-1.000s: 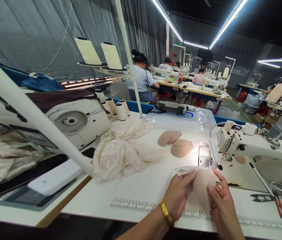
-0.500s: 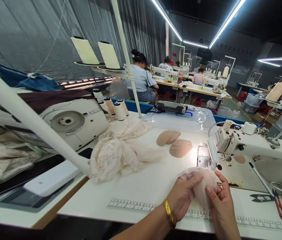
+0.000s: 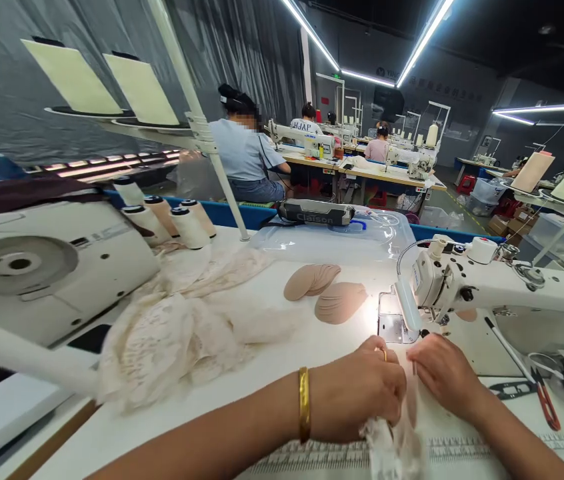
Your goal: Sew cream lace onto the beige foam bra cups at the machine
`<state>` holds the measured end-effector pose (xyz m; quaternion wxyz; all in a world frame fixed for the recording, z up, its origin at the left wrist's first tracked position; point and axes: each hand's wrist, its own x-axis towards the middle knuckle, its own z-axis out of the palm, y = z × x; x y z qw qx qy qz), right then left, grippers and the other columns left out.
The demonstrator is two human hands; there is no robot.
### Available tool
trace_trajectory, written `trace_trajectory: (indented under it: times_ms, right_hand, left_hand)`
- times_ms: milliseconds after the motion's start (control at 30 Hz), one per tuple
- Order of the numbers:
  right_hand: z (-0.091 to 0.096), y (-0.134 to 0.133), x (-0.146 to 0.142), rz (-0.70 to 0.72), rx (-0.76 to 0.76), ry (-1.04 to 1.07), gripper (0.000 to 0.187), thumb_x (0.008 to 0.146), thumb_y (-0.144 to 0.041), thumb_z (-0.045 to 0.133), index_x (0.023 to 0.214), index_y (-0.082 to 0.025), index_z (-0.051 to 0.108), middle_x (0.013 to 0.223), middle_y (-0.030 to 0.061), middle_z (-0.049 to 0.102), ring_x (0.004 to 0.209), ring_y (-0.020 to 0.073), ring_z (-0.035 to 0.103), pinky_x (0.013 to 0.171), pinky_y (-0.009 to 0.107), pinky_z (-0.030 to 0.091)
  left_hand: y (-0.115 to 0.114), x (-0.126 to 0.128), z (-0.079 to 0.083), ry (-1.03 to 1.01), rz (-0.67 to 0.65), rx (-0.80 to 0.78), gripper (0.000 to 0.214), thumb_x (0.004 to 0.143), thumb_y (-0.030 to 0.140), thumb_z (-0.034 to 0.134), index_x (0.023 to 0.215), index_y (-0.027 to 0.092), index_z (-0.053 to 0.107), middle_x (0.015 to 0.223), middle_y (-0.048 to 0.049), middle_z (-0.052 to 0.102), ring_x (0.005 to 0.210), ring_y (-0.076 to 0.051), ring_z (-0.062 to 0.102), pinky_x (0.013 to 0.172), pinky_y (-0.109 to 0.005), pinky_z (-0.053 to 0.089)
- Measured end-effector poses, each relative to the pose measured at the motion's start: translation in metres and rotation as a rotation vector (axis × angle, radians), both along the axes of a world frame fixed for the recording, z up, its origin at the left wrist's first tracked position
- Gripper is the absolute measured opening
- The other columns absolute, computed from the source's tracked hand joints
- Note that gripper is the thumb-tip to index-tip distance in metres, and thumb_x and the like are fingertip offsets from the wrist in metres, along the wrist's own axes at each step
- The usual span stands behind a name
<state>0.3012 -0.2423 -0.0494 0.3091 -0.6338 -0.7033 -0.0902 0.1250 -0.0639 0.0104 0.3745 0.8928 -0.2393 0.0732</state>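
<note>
Just in front of the sewing machine [image 3: 432, 280], my left hand [image 3: 357, 393] is closed on a sheer pale lace fabric piece [image 3: 395, 447], its back turned to me. The fabric hangs below that hand toward the table's front edge. My right hand [image 3: 445, 373] pinches the upper right edge of the same piece, close to the lit needle plate [image 3: 393, 327]. My fingertips are partly hidden. Two fanned stacks of beige oval pads, a farther stack [image 3: 309, 280] and a nearer stack [image 3: 342, 303], lie left of the machine.
Cream lace [image 3: 177, 347] lies heaped on the left. Thread cones [image 3: 189, 227] stand behind it, by a white thread stand pole [image 3: 222, 187]. A ruler strip [image 3: 322, 457] runs along the front edge. Red-handled thread snips [image 3: 545, 400] lie right. A co-worker [image 3: 247, 153] sits ahead.
My hands have turned over, backs now upward, and moved closer to the needle area with the fabric. The fabric now hangs lower. The view has shifted to the right.
</note>
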Motion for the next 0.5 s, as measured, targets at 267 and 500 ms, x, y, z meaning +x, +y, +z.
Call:
trace_trajectory:
  times_ms: [267,500]
  right_hand:
    - [0.01,0.015,0.02,0.003,-0.147,-0.146,0.041,0.094,0.0,0.04,0.108,-0.026,0.069,0.107,0.0024,0.074,0.097,0.0185,0.06,0.072,0.026,0.042]
    - [0.011,0.006,0.017,-0.057,-0.252,-0.077,0.037,0.095,-0.003,0.04,0.105,-0.022,0.071,0.098,0.0036,0.073,0.088,0.0196,0.056,0.063,0.027,0.035]
  left_hand:
    - [0.017,0.043,-0.031,0.021,0.041,0.358,0.017,0.07,0.004,0.07,0.067,0.021,0.07,0.092,-0.0002,0.073,0.076,-0.017,0.061,0.091,-0.04,0.036]
    - [0.005,0.039,-0.04,0.038,0.189,0.309,0.027,0.061,0.0,0.068,0.076,0.022,0.072,0.1,-0.0026,0.072,0.083,-0.021,0.063,0.095,-0.044,0.035]
